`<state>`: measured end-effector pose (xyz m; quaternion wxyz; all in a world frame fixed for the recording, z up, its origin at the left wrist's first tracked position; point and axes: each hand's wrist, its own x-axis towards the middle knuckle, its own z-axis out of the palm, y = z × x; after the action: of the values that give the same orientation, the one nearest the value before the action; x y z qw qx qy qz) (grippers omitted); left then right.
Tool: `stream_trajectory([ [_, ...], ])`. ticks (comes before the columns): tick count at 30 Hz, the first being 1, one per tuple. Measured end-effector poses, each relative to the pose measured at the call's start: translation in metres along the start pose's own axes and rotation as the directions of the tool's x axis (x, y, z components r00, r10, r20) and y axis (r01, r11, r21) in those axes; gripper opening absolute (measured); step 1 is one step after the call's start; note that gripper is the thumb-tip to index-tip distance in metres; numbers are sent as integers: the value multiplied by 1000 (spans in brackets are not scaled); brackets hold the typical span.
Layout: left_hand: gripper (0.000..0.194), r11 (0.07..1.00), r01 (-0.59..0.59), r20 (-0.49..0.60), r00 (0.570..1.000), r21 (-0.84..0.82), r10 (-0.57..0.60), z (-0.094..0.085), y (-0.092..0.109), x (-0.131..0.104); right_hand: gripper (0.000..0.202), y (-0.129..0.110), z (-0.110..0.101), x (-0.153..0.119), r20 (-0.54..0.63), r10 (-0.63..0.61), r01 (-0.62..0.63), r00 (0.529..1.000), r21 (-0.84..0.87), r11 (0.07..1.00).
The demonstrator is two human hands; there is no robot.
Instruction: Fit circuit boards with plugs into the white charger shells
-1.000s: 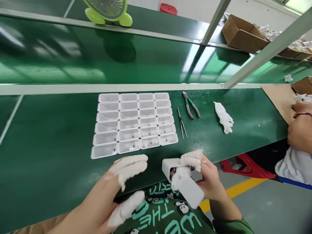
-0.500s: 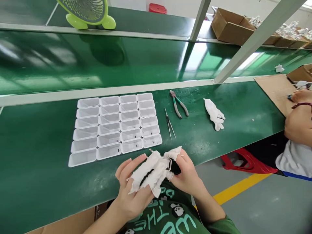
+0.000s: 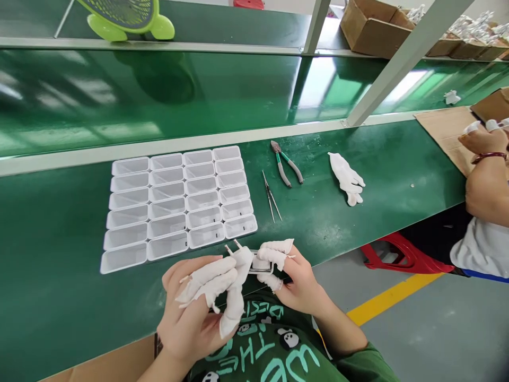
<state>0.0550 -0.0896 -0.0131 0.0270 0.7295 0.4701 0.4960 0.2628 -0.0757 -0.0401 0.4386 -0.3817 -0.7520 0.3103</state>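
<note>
Between my two hands is a small metal part (image 3: 260, 269) with a shiny rectangular frame at its right end. Two thin metal prongs stick out past the fingertips on its left side; whether they belong to the frame is hidden. White cloth finger covers wrap several fingers of both hands. My left hand (image 3: 194, 307) is closed around the prong end, thumb below and fingers above. On the frame end, my right hand (image 3: 296, 273) pinches with thumb and fingers. Both hands are above the bench's front edge, just below the white plastic trays (image 3: 167, 245).
Tweezers (image 3: 271, 197), green-and-grey pliers (image 3: 286, 164) and a white glove (image 3: 347, 178) lie on the green bench (image 3: 382, 185). Small dark pieces sit in several trays. A co-worker's arm (image 3: 487, 175) is at right, near cardboard (image 3: 447, 132). A slanted post (image 3: 401, 63) rises behind.
My left hand has shifted left and its fingers have turned, so both prongs now show. My right hand stays on the frame. The co-worker's hand has lifted, and the view has shifted slightly.
</note>
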Motion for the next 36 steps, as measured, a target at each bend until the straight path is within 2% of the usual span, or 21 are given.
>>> stream_trajectory([
  [4,28,998,-38,21,999,-58,39,-5,-2,-1,48,-1,-3,2,24,5,-5,1000,-19,1000],
  [8,29,970,-23,107,993,-244,50,-6,-4,4,51,2,-2,1,3,41,-41,999,-18,999],
  [12,36,902,121,255,967,-415,-12,-4,-5,21,48,7,1,0,-24,6,-6,1000,8,1000],
  [16,37,861,327,386,907,-389,-169,-2,-4,33,47,9,4,-1,-48,-35,35,998,0,999],
  [18,34,856,387,367,894,-342,-257,-1,-3,32,44,9,5,-2,-38,-58,57,998,-28,998],
  [21,29,864,416,321,890,-284,-323,1,-3,26,45,9,2,-4,4,-139,139,990,-113,984],
  [23,25,865,425,308,888,-266,-341,2,-4,22,49,11,0,-4,33,-200,203,979,-159,966],
  [26,19,860,434,304,885,-268,-352,4,-7,20,56,14,-2,0,91,-220,234,971,-195,952],
  [30,28,876,402,302,898,-264,-321,4,-10,19,63,13,3,11,119,-242,261,963,-196,945],
  [33,45,914,326,209,937,-240,-279,1,-11,15,53,6,-2,9,39,-241,244,970,-205,948],
  [36,52,927,255,151,964,-276,-220,-3,-11,8,43,-3,-29,-10,-147,-94,51,985,-272,961],
])
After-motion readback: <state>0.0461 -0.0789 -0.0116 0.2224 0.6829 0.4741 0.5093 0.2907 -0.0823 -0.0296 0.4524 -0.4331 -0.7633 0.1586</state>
